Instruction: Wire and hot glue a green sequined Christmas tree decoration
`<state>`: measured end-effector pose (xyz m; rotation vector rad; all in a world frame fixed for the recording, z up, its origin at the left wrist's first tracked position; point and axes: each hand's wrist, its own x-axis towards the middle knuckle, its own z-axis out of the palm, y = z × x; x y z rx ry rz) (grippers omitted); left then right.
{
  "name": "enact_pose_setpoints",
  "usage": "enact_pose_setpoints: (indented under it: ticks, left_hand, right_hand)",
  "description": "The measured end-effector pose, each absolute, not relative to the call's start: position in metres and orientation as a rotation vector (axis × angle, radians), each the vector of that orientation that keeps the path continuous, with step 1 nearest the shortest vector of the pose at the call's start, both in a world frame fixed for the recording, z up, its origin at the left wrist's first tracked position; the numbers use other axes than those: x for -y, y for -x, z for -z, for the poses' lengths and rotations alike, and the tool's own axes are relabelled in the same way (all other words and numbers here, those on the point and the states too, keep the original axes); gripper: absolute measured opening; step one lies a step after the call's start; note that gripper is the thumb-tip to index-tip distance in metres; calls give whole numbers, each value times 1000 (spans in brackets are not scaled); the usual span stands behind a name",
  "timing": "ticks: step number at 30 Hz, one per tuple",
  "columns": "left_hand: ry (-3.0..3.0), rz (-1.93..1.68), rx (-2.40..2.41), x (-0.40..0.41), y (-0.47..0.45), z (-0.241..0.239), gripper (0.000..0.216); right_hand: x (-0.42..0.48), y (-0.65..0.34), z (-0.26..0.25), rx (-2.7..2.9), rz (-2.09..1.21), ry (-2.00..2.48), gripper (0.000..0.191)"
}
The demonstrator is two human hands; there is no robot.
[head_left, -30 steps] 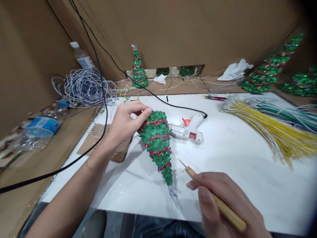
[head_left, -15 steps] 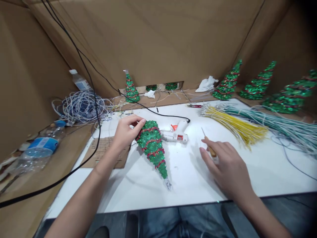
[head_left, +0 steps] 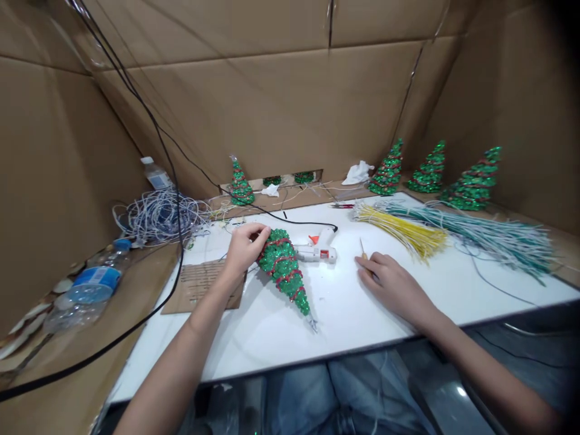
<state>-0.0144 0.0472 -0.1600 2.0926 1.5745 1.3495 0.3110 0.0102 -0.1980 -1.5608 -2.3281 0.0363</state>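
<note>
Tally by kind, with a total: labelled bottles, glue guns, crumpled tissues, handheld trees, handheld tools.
Labelled plastic bottles: 2
Glue gun: 1
Crumpled tissues: 2
Green Christmas tree in left hand: 1
Thin-shafted tool in right hand: 1
Total: 7

Bright tabletop point(head_left: 347, 311), soft shadows, dark blur upper right
</note>
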Motion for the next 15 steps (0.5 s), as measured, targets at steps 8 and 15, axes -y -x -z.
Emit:
enact_pose_setpoints:
  ticks: [8,15]
  left_hand:
    - [-2114,-1363,-1542,-47,15,162,28]
    - [-2144,-1356,-1530,-46,16,160,27]
  right_hand:
    - [-80,-335,168,2250,-63,1744,33]
    - [-164,-350,145,2174,-6,1965,31]
